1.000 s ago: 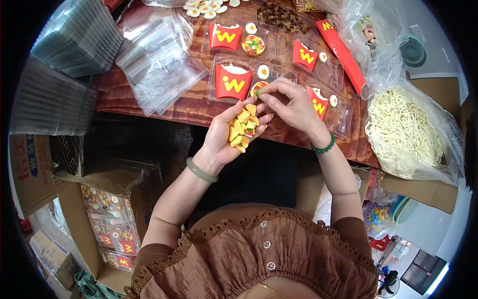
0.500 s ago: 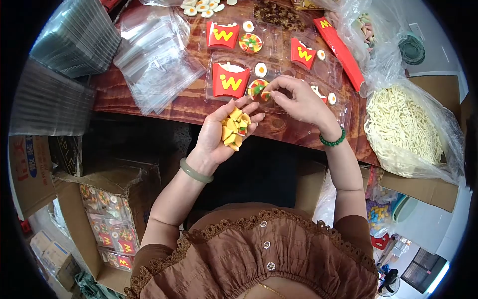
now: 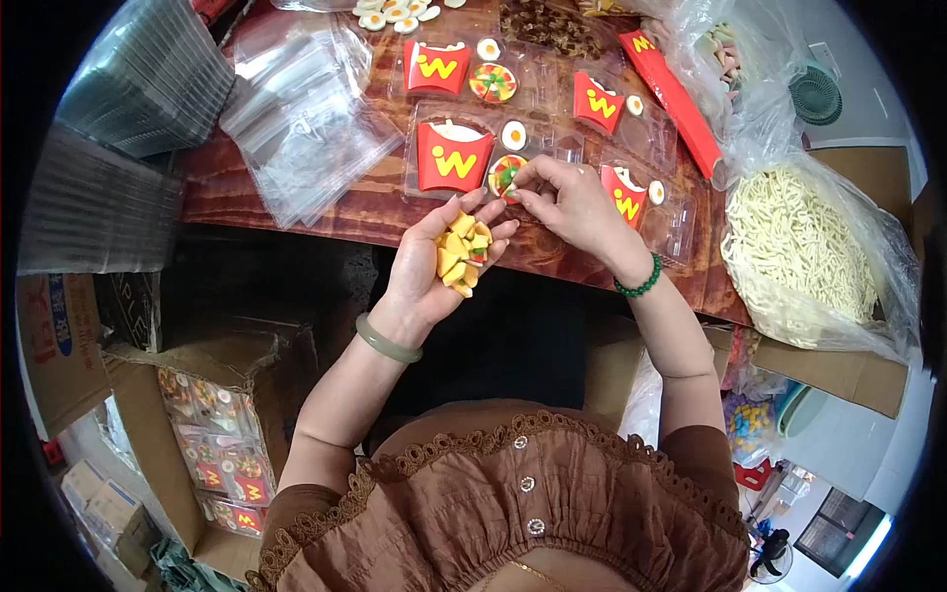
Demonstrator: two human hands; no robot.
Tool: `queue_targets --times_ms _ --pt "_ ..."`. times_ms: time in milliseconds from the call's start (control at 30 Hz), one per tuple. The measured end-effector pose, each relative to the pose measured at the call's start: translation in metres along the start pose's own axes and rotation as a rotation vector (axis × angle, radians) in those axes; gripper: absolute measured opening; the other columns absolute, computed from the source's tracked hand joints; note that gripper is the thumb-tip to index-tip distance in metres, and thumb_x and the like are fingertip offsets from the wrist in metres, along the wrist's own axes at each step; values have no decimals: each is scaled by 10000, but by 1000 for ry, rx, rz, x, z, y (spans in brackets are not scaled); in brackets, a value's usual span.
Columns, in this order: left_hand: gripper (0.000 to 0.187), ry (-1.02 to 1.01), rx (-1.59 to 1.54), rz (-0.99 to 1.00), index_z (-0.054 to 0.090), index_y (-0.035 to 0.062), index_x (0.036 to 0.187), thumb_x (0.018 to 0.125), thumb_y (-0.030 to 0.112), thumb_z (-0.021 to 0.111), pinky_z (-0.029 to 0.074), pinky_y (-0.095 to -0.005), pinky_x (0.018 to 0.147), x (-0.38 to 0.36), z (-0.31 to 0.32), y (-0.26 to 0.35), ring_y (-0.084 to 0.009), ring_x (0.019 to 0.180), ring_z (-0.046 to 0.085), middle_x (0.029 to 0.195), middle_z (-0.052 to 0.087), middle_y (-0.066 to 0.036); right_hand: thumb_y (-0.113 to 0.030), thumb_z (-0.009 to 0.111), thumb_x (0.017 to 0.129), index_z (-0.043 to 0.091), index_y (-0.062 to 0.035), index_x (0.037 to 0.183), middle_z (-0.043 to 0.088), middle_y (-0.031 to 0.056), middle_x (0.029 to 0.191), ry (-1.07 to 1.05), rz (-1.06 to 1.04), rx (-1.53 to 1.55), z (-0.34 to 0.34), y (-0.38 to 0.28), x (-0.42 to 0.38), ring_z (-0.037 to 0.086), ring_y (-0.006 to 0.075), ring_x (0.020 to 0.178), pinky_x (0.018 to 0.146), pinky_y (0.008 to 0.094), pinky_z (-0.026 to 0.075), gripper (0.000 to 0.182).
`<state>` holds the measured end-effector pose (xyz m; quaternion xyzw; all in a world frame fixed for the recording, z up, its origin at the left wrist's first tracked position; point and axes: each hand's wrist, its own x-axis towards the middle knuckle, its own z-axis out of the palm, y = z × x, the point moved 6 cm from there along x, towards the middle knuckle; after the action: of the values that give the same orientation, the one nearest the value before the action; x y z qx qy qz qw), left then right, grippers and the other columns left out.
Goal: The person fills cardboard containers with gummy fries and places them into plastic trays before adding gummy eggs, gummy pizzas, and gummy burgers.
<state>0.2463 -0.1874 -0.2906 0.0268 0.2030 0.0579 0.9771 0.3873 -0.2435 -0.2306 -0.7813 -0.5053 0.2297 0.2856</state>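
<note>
Palm up, my left hand (image 3: 419,264) cups a small pile of yellow gummy wedges (image 3: 460,259), a few showing red and green. My right hand (image 3: 577,202) pinches at a round pizza gummy (image 3: 505,175) made of coloured slices; the gummy slice in its fingertips is mostly hidden. That pizza lies in a clear plastic tray (image 3: 414,185) beside a red fries box (image 3: 453,158) with a yellow mark and a fried-egg gummy (image 3: 513,135). Behind it, another tray holds a red box (image 3: 436,67), an egg gummy and a pizza gummy (image 3: 492,83).
Two trays at right hold red boxes (image 3: 598,103) and egg gummies. Clear bags (image 3: 301,118) and stacked plastic trays (image 3: 148,74) are at left. Flat red boxes (image 3: 671,104) and a bag of pale gummy strips (image 3: 804,257) lie right. A carton (image 3: 178,474) holds packed sets.
My right hand has moved slightly left and down, bringing the pinched slice against the round pizza gummy. My left hand stays nearly still with its pile.
</note>
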Motion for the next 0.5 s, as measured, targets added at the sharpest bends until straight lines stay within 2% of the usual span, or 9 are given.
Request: queue_targets --times_ms 133,200,233,300,433,500 --pt "365 3 -1 14 495 20 1242 989 256 381 515 -391 876 0 0 1 -326 1084 574 1245 539 -162 -122 669 809 624 -34 970 648 92 855 42 -17 -27 6 2 -3 609 170 668 592 303 482 189" --pt "369 -19 -8 15 491 19 1246 990 260 377 512 -396 883 0 -1 1 -328 1086 572 1252 534 -164 -113 664 811 637 -65 1003 640 75 878 180 -198 -55 1 -10 -5 607 182 680 598 315 483 200" --pt "374 -33 -13 16 485 19 1253 991 262 372 510 -401 886 1 -1 0 -329 1093 568 1256 530 -166 -113 664 811 637 -65 1003 640 75 878 181 -199 -56 1 -9 -5 607 182 680 598 315 483 200" --pt "379 -48 -15 14 478 19 1259 993 264 366 508 -405 890 1 0 0 -331 1100 563 1260 525 -167 -109 659 814 644 -91 1031 631 68 883 137 -299 -256 7 -12 -5 610 187 717 622 315 489 219" --pt "375 -46 -62 1 461 23 1248 994 277 352 507 -420 880 0 6 3 -329 1072 573 1232 531 -165 -107 658 816 647 -81 1034 627 82 889 107 -282 -246 7 -9 -5 615 187 750 641 314 492 220" --pt "379 -65 -86 -5 460 25 1249 997 282 343 504 -426 887 1 8 3 -332 1080 568 1232 529 -165 -109 676 803 654 -76 1033 624 77 914 169 -280 6 -3 -13 -8 614 193 778 675 308 494 234"
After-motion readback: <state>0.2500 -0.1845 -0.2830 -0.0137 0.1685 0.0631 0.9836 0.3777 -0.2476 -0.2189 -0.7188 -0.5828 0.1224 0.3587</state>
